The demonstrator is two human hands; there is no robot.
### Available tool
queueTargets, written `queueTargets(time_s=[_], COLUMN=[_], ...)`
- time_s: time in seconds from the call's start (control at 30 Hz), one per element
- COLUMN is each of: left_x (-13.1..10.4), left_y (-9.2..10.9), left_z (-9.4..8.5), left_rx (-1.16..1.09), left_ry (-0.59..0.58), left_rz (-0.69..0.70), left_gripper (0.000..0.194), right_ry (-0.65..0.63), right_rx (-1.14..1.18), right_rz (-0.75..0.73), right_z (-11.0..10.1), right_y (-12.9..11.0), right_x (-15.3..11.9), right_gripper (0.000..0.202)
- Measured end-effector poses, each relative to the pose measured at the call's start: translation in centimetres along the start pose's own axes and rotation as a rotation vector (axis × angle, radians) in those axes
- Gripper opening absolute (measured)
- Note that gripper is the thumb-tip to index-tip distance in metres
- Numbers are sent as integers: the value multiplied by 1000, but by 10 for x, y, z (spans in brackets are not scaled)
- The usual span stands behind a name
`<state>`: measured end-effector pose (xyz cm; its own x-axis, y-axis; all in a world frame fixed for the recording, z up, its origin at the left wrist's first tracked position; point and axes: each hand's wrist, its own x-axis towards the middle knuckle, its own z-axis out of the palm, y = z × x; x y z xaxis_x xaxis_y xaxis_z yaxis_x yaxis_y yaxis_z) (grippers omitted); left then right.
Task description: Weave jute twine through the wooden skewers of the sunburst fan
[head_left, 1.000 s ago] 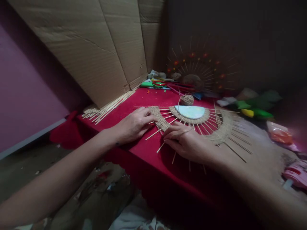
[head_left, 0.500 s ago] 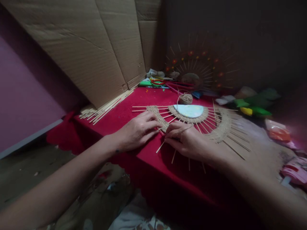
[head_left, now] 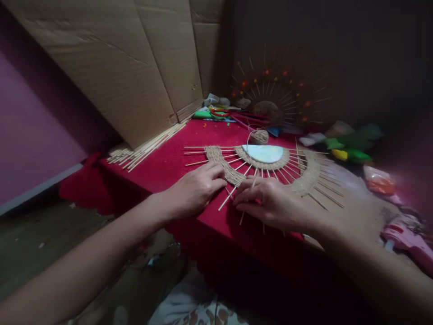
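A half-round frame of thin wooden sticks (head_left: 230, 158) lies on the red cloth, fanning out from a pale half-disc (head_left: 264, 153). A woven jute twine band (head_left: 225, 169) crosses the sticks farther out. My left hand (head_left: 203, 183) is closed at the band's lower left edge, its fingertips pinched on a stick. To the right, my right hand (head_left: 267, 198) bends over the lower sticks, thumb and fingers pinching a strand of twine at the band; its palm hides part of the weave. Behind the half-disc sits a ball of twine (head_left: 260, 136).
Loose sticks (head_left: 145, 146) lie along a cardboard sheet (head_left: 111, 58) at the left. A finished-looking stick fan with flowers (head_left: 270, 90) leans at the back. On the right are a pink glue gun (head_left: 407, 237), an orange packet (head_left: 379, 180) and green and yellow pieces (head_left: 352, 153).
My left hand has drawn slightly back from the band, its fingers more curled, uncovering a stick. My right hand has shifted a little, still holding twine. The view has moved slightly.
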<state>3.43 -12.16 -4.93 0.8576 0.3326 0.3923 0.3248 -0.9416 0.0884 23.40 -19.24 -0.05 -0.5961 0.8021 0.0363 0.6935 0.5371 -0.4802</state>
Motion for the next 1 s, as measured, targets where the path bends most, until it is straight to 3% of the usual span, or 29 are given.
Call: queueTargets(time_s=[0.17, 0.37, 0.77, 1.0], left_x=[-1, -9, -23, -22], left_y=[1, 3, 8, 9], left_z=[-4, -8, -24, -19], left_rx=[-26, 6, -190, -198], left_ry=[-4, -3, -107, -70], left_rz=[121, 187, 93, 68], left_gripper=[24, 22, 20, 19], right_ry=[-24, -190, -188, -198], right_rx=[132, 330, 359, 318], right_rz=[10, 150, 59, 10], right_z=[2, -7, 5, 7], right_y=[-6, -4, -14, -17], right_x=[-8, -13, -10, -9], right_gripper=[13, 14, 13, 12])
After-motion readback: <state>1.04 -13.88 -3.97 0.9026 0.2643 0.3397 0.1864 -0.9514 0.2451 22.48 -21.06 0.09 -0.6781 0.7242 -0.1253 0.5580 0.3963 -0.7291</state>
